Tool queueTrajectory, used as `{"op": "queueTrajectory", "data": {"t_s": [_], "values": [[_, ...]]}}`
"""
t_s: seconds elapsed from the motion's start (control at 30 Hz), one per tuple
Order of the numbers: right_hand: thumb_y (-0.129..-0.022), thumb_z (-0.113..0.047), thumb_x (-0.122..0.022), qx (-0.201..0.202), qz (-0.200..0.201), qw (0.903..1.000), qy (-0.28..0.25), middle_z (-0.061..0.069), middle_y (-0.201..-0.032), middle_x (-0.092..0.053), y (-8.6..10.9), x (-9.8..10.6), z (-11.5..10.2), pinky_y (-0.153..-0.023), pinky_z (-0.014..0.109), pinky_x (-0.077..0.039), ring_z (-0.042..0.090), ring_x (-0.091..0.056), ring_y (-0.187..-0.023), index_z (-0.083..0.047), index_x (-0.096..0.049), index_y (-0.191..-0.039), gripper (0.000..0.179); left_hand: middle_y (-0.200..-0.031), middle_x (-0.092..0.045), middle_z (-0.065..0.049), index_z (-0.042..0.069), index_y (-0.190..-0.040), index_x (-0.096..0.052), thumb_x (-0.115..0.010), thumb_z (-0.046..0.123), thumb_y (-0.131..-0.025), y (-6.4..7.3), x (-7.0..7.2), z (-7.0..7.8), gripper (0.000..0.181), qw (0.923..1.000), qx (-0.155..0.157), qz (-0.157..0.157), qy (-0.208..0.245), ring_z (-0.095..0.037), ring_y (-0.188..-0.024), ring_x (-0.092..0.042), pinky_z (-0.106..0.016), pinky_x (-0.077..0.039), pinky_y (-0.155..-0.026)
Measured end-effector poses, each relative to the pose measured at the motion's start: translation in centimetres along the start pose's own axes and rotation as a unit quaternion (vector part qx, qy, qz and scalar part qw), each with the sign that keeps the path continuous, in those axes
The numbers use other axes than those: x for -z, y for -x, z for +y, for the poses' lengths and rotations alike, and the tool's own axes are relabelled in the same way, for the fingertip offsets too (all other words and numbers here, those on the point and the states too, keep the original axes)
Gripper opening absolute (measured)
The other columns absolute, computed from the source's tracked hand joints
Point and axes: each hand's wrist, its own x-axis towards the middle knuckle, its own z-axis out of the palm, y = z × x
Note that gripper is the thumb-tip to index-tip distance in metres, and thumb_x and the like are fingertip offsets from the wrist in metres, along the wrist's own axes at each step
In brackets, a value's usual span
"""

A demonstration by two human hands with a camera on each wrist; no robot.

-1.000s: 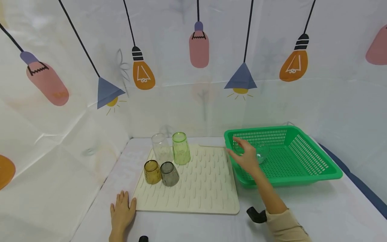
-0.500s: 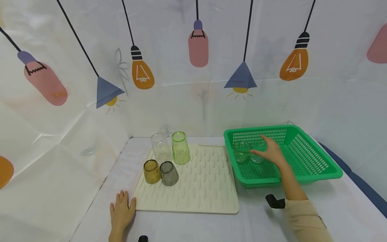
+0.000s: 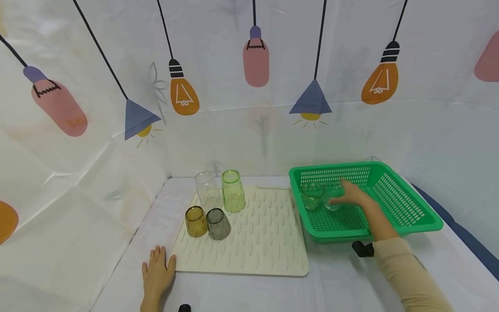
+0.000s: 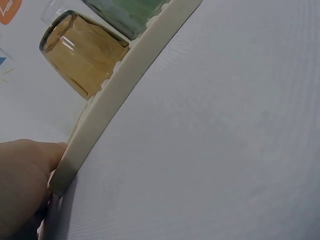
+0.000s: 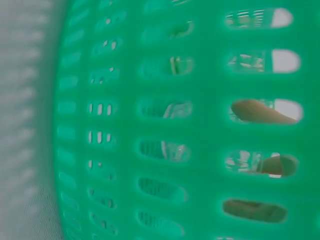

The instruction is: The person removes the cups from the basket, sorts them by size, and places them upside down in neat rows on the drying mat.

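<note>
My right hand [image 3: 352, 193] reaches into the green basket [image 3: 419, 229], thumb and fingers around a clear drinking glass [image 3: 331, 203]. Another clear glass [image 3: 311, 200] stands just left of it. In the right wrist view, the basket's slotted wall [image 5: 207, 130] hides most of the hand; fingers [image 5: 260, 112] show through the slots beside the glass. My left hand [image 3: 157, 274] lies on the table with fingers spread, its thumb at the left edge of the cream drying mat [image 3: 269, 242]. The left wrist view shows that hand [image 4: 25, 180] at the mat's corner.
On the mat's left half, an amber glass [image 3: 196, 223], a grey glass [image 3: 219, 226], a tall clear glass [image 3: 208, 193] and a tall green glass [image 3: 234, 195] stand narrow end up. A cloth [image 3: 249, 130] printed with lamps hangs behind the table.
My right hand has moved right from the basket's left side, then lower onto the right-hand clear glass, its fingers closing around it. The left hand has stayed in place.
</note>
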Motion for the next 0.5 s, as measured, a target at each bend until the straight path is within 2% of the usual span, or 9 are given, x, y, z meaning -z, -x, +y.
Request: {"op": "queueTrajectory", "data": {"t_s": [0.13,0.33,0.5], "values": [[-0.078,-0.033,-0.075,-0.005,-0.015,0.9998,0.015,0.047,-0.137,-0.022,-0.5,-0.3,0.0,-0.096,0.066,-0.033,0.061,-0.027,-0.123,0.024,-0.015,-0.136,0.102,-0.144,-0.015,-0.038,-0.020,-0.136,-0.027,-0.041,0.024,-0.096,0.1,0.1,0.0,0.060,1.0000,-0.001,0.002,0.002,-0.052,-0.136,-0.011,-0.066,0.000,-0.107],[-0.072,-0.023,-0.080,0.008,0.028,0.9995,0.008,0.044,-0.123,-0.042,0.0,-0.3,0.0,-0.084,0.059,-0.046,0.057,-0.045,-0.109,0.023,-0.031,-0.128,0.087,-0.144,-0.015,-0.038,-0.020,-0.135,-0.027,-0.041,0.023,-0.096,0.0,0.0,0.0,0.060,1.0000,-0.001,0.004,0.001,-0.052,-0.136,-0.011,-0.066,0.000,-0.107],[-0.072,-0.023,-0.080,0.007,0.054,0.9981,-0.029,0.043,-0.120,-0.045,1.1,-0.2,0.0,-0.081,0.058,-0.047,0.056,-0.047,-0.107,0.021,-0.031,-0.129,0.087,-0.145,-0.015,-0.038,-0.020,-0.136,-0.027,-0.041,0.023,-0.097,0.0,-0.1,0.0,0.060,1.0000,0.001,0.003,-0.003,-0.051,-0.136,-0.011,-0.066,0.000,-0.107]]}}
